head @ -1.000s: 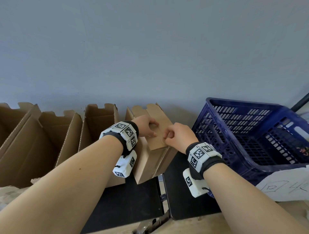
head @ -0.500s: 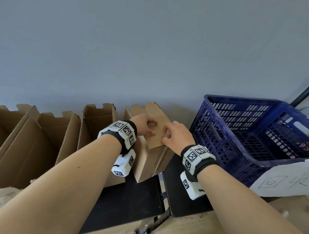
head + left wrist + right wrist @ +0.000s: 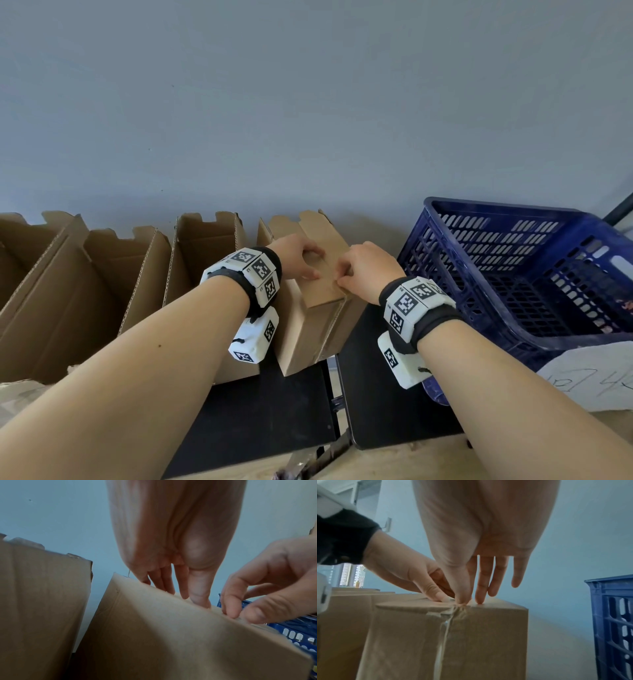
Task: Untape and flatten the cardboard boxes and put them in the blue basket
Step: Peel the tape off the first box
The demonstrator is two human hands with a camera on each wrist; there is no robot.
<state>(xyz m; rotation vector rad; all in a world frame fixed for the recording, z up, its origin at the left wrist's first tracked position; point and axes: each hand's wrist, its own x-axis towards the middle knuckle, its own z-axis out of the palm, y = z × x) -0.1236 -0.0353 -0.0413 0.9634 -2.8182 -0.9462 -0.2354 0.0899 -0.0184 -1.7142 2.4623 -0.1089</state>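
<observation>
A taped cardboard box (image 3: 322, 308) stands on the black table beside the blue basket (image 3: 513, 274). My left hand (image 3: 313, 270) rests on the box top, its fingers (image 3: 181, 588) pressing down on the cardboard. My right hand (image 3: 342, 279) is at the top's near edge. Its thumb and index finger (image 3: 462, 599) pinch the end of the clear tape (image 3: 443, 628), which runs down the box's side over the seam. The tape is wrinkled just under the pinch. The other fingers of the right hand are spread above the box top.
Several open cardboard boxes (image 3: 202, 260) stand in a row to the left against the grey wall. The blue basket is tilted and holds nothing that I can see. A white sheet with handwriting (image 3: 589, 380) lies in front of it. The black table (image 3: 260, 411) has a gap in its middle.
Both hands have stayed on the box top. The right hand's fingers have closed in a little on the seam beside the left thumb.
</observation>
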